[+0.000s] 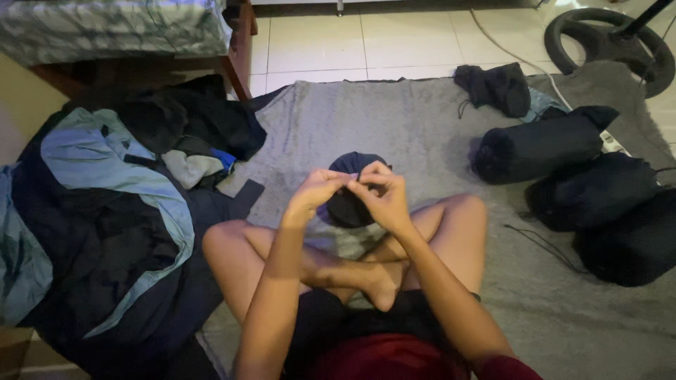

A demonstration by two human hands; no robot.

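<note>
Person seated cross-legged on grey blanket (394, 127) spread over a tiled floor. Left hand (313, 193) and right hand (384, 197) raised together in front of the knees, fingers (338, 179) pinched narrow on the top edge of a small dark blue cloth bag (355, 190), held in mid-air. Rolled dark bundles (539, 144) lie to the right; heap of blue and black clothing (105, 211) to the left.

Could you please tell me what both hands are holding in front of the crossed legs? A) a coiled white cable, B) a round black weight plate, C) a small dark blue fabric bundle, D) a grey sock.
C: the left hand and right hand meet at the top of a small dark blue fabric bundle, raised over the grey blanket.
</note>
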